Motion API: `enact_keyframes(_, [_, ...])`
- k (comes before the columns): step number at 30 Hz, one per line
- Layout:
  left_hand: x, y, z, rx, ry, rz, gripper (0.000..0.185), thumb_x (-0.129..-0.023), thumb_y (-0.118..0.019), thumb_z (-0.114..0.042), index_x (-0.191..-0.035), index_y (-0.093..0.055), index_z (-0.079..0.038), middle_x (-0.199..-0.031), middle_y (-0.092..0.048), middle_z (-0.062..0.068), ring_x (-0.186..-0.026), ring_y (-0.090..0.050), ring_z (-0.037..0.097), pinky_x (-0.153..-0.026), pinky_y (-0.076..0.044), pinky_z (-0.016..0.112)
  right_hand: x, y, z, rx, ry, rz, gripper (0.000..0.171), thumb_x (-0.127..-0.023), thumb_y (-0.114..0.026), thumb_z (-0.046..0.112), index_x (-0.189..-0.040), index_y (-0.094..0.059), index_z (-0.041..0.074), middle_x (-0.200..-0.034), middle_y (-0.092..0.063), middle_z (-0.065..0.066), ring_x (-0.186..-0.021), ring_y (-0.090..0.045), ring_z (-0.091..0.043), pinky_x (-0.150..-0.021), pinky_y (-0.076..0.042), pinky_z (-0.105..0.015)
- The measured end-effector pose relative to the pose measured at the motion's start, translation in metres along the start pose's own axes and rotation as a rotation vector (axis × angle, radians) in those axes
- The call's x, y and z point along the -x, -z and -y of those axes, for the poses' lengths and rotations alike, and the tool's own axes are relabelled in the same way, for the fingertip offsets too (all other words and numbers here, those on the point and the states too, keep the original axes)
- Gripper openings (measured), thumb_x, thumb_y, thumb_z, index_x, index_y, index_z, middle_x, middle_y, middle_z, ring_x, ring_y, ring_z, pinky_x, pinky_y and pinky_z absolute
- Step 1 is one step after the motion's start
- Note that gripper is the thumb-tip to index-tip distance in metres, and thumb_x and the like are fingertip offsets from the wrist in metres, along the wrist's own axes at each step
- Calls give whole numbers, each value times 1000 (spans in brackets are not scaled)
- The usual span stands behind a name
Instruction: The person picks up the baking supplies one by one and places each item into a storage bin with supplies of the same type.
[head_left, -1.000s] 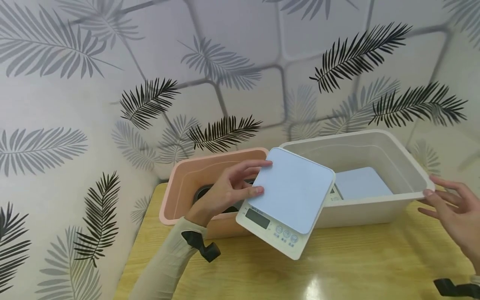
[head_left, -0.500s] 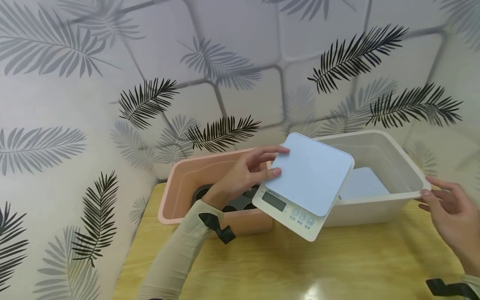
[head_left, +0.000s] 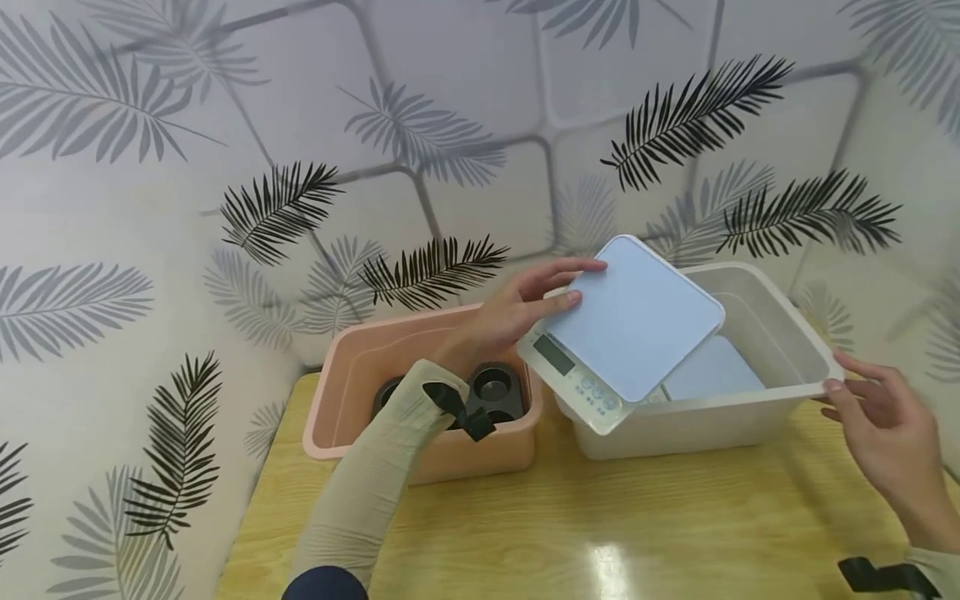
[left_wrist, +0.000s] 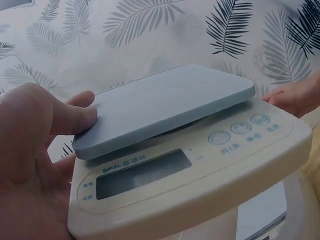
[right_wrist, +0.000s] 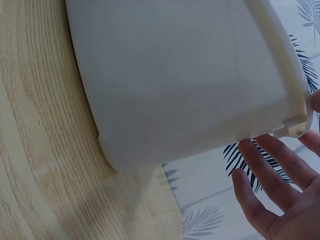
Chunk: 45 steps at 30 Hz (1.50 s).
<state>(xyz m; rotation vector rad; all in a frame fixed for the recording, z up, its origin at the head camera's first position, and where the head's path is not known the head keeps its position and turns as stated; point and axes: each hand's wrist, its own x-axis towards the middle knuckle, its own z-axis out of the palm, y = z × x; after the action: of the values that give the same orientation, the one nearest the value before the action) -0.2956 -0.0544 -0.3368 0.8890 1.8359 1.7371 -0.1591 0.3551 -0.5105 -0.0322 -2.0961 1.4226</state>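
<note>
Leaf-patterned wallpaper is closing in behind a wooden table (head_left: 675,533), where a pink bin (head_left: 352,400) and a white bin (head_left: 757,408) are sitting side by side. The left hand (head_left: 510,321) is holding a kitchen scale (head_left: 626,329) by its left edge, tilted, above the white bin's left end; in the left wrist view the thumb (left_wrist: 75,117) is pressing on the blue-grey platform (left_wrist: 170,102), while the fingers underneath are hidden by the scale's body. A second scale (head_left: 712,367) is lying inside the white bin, mostly covered by the held one. The right hand (head_left: 877,425) is hanging with fingers loosely spread, its fingertips at the bin's right rim; whether they are actually touching it is hard to make out. A dark muffin tray (head_left: 491,387) is lying in the pink bin, partly hidden behind the left sleeve (head_left: 367,492).
</note>
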Motion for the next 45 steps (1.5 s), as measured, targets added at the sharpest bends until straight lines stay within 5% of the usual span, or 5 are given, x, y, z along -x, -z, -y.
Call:
enact_keyframes(10, [-46,9,-1,-128,38,19,45,-113,-60,-25,-158,-59,-27,-162,-55,-17,-135,-63,15,-108,-56,30,-1,-1,-1,-1,29,-18,41,-104,-63,-9,-145,-61,-9,-134,-69,30,-93,-72,17,-78,-58,-6])
enact_keyframes(21, [-105,-7,32,-142,39,142,44,-114,-57,-14,-158,-58,-12,-168,-50,-10,-136,-56,4,-107,-52,20,0,4,-3,-4,23,-11,43,-105,-61,-8,-149,-59,-5,-131,-68,32,-94,-71,19,-78,-57,-4])
enact_keyframes(34, [-131,-27,68,-184,119,172,42,-114,-56,-10,-155,-59,-10,-167,-52,3,-121,-61,9,-97,-54,20,0,3,-4,-26,60,37,44,-105,-60,-11,-149,-56,-8,-145,-64,27,-100,-72,16,-79,-59,-7])
enact_keyframes(41, [-135,-44,77,-232,97,265,40,-114,-53,-7,-154,-59,-5,-173,-46,5,-129,-54,1,-99,-50,16,1,5,-6,-39,46,35,44,-106,-59,-10,-150,-57,-6,-149,-63,25,-99,-72,16,-79,-59,-7])
enact_keyframes(45, [-138,-54,78,-286,27,299,39,-113,-54,-5,-151,-62,-2,-167,-53,10,-140,-53,3,-111,-45,14,0,3,-6,-62,40,22,44,-105,-60,-11,-148,-57,-9,-144,-66,26,-96,-74,14,-78,-59,-8])
